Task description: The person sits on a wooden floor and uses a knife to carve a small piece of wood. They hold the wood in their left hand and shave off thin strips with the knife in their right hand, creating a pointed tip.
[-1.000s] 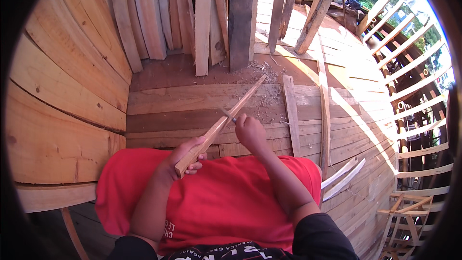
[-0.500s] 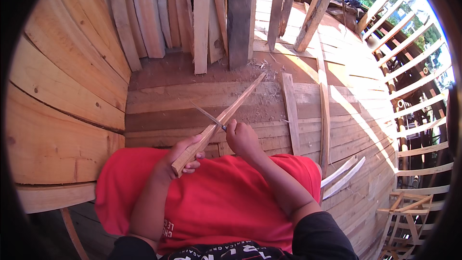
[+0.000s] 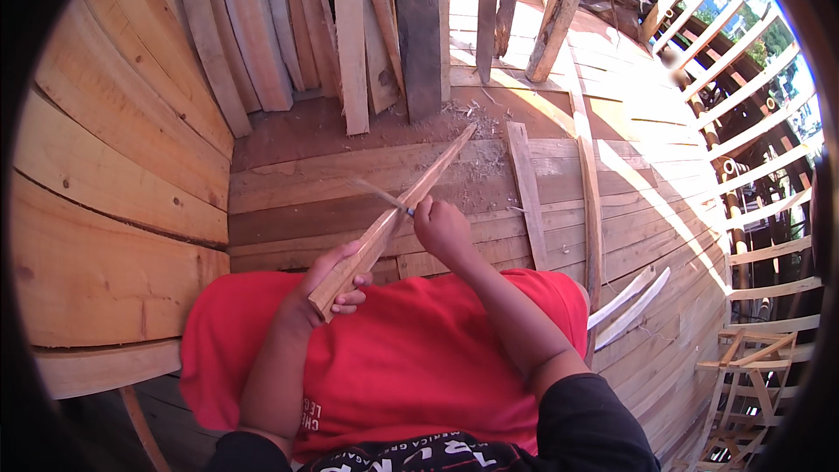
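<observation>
My left hand [image 3: 336, 284] is wrapped round the thick near end of a long wooden stick [image 3: 384, 234], just above the red cloth [image 3: 419, 332] over my lap. The stick slants up to the right and narrows to a point beyond my hands. In a fist, my right hand [image 3: 441, 229] grips a knife [image 3: 383, 196] to the right of the stick. Its blade lies across the stick's upper face and points left; its outline is smeared by motion. Most of the handle is hidden in my fingers.
Pale shavings [image 3: 489, 157] litter the plank floor [image 3: 288, 177] around the stick's tip. A loose board [image 3: 526, 197] and a long batten [image 3: 589, 192] lie to the right, with two curved white strips [image 3: 634, 310] nearby. Upright planks [image 3: 350, 44] stand ahead; a curved plank wall [image 3: 122, 245] rises at left.
My right hand and the knife have slid a little way up along the stick, toward its tip. The left hand keeps its hold. The whole view has shifted slightly.
</observation>
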Demonstrator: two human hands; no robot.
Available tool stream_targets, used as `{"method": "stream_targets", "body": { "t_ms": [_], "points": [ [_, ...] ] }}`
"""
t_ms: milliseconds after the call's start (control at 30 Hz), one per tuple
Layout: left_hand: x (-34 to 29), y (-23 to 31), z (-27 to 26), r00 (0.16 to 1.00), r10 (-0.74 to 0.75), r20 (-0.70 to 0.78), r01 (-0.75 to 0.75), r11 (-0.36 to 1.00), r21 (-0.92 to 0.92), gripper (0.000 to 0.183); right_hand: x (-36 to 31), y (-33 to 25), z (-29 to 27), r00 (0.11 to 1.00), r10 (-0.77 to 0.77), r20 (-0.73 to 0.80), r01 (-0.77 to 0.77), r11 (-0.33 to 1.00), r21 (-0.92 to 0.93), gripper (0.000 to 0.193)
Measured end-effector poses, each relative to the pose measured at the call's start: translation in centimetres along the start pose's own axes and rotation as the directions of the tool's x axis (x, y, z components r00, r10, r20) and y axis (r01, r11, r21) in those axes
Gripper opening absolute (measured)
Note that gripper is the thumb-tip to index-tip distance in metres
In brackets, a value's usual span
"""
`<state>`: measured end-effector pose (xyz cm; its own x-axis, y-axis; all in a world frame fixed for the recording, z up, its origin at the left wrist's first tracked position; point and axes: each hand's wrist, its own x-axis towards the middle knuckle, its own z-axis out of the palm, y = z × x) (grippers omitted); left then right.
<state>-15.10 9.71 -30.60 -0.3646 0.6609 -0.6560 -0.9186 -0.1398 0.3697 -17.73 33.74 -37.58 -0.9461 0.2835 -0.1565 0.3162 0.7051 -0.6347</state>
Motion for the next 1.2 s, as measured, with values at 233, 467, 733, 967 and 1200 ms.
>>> {"method": "stream_targets", "body": {
  "t_ms": [233, 467, 733, 967, 1200],
  "points": [
    [-0.4, -0.1, 1.2, 0.997, 0.061, 0.036, -0.067, 0.98, 0.189, 0.052, 6.2, 8.4, -2.0, 0.931, 0.31, 0.195, -0.363, 0.845, 0.393, 0.074],
    [-2.9, 0.3, 3.5, 0.986, 0.129, 0.103, -0.16, 0.901, 0.403, 0.061, 1.0, 3.0, -2.7, 0.81, 0.103, 0.577, -0.575, 0.332, 0.748, 0.053],
    [-8.0, 2.4, 4.6, 0.869, 0.48, 0.119, -0.495, 0.852, 0.171, 0.065, 0.5, 2.6, -2.0, 0.814, -0.111, 0.57, -0.572, 0.019, 0.82, 0.034],
    [-9.0, 3.9, 9.7, 0.641, 0.763, 0.084, -0.68, 0.513, 0.524, 0.048, 0.6, 1.7, -4.2, 0.852, -0.194, 0.485, -0.51, -0.102, 0.854, 0.037],
    [-5.5, 5.2, 14.5, 0.108, 0.952, 0.288, -0.7, -0.133, 0.702, 0.035, 0.8, -0.4, -7.5, 0.803, -0.286, 0.522, -0.578, -0.164, 0.799, 0.042]
  ]
}}
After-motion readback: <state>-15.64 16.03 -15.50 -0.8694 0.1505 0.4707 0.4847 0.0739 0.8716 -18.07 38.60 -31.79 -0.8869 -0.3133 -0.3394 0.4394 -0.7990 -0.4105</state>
